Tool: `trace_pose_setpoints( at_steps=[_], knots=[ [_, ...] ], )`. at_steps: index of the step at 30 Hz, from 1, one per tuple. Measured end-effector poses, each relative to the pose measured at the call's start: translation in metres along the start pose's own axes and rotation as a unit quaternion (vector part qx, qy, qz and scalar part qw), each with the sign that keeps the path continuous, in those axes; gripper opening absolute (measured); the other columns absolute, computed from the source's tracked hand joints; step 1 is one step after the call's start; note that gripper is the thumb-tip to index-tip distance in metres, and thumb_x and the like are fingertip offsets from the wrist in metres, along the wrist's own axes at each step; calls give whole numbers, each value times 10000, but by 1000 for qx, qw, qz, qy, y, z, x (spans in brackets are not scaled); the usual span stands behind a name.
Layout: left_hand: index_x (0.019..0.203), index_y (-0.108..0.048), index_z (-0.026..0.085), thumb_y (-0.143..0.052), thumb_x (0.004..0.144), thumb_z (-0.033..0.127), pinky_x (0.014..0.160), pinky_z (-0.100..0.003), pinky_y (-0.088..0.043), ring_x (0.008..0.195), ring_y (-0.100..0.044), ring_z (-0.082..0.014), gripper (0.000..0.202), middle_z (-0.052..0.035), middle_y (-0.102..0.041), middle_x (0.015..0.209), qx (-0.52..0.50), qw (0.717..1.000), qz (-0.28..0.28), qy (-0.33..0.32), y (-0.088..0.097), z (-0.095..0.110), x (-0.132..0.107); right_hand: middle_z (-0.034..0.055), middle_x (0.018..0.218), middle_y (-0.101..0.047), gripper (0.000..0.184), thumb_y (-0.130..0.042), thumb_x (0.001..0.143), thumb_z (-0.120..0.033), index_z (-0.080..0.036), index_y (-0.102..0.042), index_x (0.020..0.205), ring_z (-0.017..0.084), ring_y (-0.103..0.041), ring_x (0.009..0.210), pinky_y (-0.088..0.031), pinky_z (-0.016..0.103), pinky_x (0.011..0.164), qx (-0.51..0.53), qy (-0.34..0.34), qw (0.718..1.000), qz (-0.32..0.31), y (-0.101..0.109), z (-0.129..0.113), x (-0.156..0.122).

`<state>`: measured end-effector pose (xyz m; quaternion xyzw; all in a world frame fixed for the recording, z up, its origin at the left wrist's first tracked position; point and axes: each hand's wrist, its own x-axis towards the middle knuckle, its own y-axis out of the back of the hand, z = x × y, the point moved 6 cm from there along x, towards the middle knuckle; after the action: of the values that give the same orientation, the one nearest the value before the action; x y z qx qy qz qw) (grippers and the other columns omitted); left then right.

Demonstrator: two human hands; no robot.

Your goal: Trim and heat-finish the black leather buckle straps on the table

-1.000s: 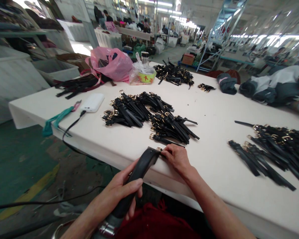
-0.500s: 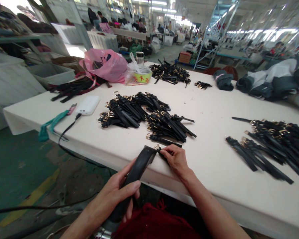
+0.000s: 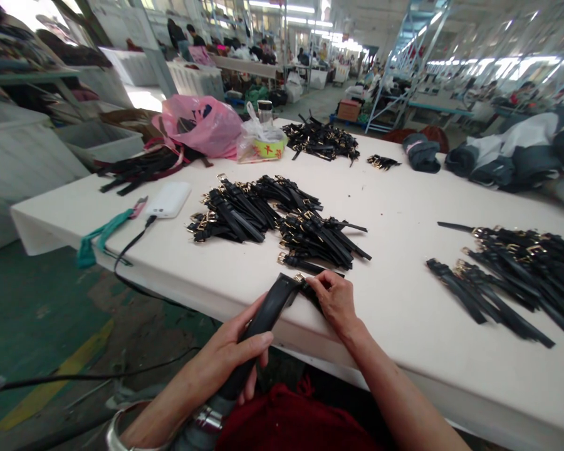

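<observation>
My left hand (image 3: 235,354) is wrapped round a black tubular tool with a flattened nozzle (image 3: 270,307); its exact kind I cannot tell. A shiny metal band (image 3: 210,418) circles its lower end. The nozzle tip rests close beside a gold buckle (image 3: 299,277) at the table's front edge. That buckle sits on a short black strap (image 3: 313,295), pinched between the thumb and fingers of my right hand (image 3: 334,299). Part of the strap is hidden under that hand. Just beyond lie heaped black buckled straps (image 3: 317,241).
More strap piles lie at the right (image 3: 521,263) and far back (image 3: 322,138) of the white table (image 3: 390,250). A white power bank (image 3: 169,200) with a black cable, a pink bag (image 3: 200,128) and dark cloth rolls (image 3: 491,166) are also on it.
The nozzle and both hands have shifted slightly to the right in the view. The grips look the same. More of the metal band and a bracelet on my left wrist now show.
</observation>
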<state>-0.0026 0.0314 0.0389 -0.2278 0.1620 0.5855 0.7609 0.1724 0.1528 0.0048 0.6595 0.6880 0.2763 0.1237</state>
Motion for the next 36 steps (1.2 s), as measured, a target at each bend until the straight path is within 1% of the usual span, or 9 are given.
trace_pose_setpoints(
  at_steps=[3, 5, 8, 10, 12, 18, 23, 32, 36],
  knots=[
    [1481, -47, 312, -580, 826, 383, 340, -192, -444, 394, -589, -128, 848, 28, -611, 692, 5, 1000, -1, 3, 1, 0, 0, -22, 560, -551, 383, -514, 859, -483, -186, -576, 626, 116, -486, 533, -357, 236, 577, -39, -17, 999, 29, 10, -4, -1],
    [1480, -44, 319, -577, 828, 381, 340, -193, -445, 391, -588, -127, 844, 32, -608, 685, 5, 1000, -1, 5, 1, 0, 0, -16, 617, -571, 366, -494, 870, -484, -191, -579, 670, 119, -500, 566, -355, 241, 599, -89, -7, 996, 25, 14, -10, -5],
    [1478, -37, 332, -565, 837, 376, 332, -190, -435, 389, -592, -133, 831, 37, -605, 671, 3, 1000, -5, 8, 1, -1, 0, -2, 755, -615, 260, -616, 782, -469, -210, -599, 782, 149, -549, 696, -352, 250, 628, -190, 28, 981, -17, 8, -21, -13],
    [1478, -35, 335, -563, 840, 370, 328, -186, -427, 390, -595, -134, 829, 37, -606, 670, 0, 1000, -7, 4, 1, -1, 1, 6, 813, -620, 275, -688, 713, -454, -219, -597, 821, 174, -558, 779, -344, 255, 627, -249, 40, 967, -28, 3, -24, -18],
    [1478, -30, 332, -563, 842, 364, 327, -182, -422, 394, -599, -136, 831, 35, -607, 671, -1, 1000, -7, 2, 1, -2, 1, 8, 830, -614, 268, -692, 714, -445, -220, -589, 816, 177, -559, 802, -333, 257, 613, -284, 35, 958, -30, -1, -23, -19],
    [1478, -10, 330, -563, 842, 387, 325, -181, -422, 390, -595, -132, 845, 32, -613, 685, -1, 1000, -6, 9, 2, -4, 1, -9, 832, -599, 159, -631, 785, -376, -221, -598, 792, 144, -562, 773, -327, 253, 607, -289, 27, 956, -40, -6, -19, -16],
    [1478, -18, 322, -573, 832, 396, 328, -183, -431, 388, -595, -134, 855, 33, -611, 677, -3, 1000, -6, 9, 2, -4, 1, -18, 825, -592, 99, -624, 777, -322, -224, -615, 790, 131, -562, 740, -328, 247, 605, -273, 26, 958, -83, -5, -20, -13],
    [1481, -39, 314, -565, 833, 405, 327, -188, -426, 393, -600, -142, 840, 23, -616, 684, 8, 1000, -4, 5, 0, -3, -1, 8, 880, -601, 116, -601, 808, -313, -251, -664, 884, 164, -575, 851, -347, 256, 655, -298, 15, 948, -108, -2, -24, -15],
    [1480, -27, 324, -567, 832, 409, 331, -193, -437, 396, -602, -143, 847, 27, -614, 681, 2, 1000, -4, 4, -1, -4, -1, 17, 891, -595, 137, -584, 815, -328, -240, -647, 900, 166, -573, 826, -353, 263, 664, -312, 11, 944, -108, -3, -25, -17]
  ],
)
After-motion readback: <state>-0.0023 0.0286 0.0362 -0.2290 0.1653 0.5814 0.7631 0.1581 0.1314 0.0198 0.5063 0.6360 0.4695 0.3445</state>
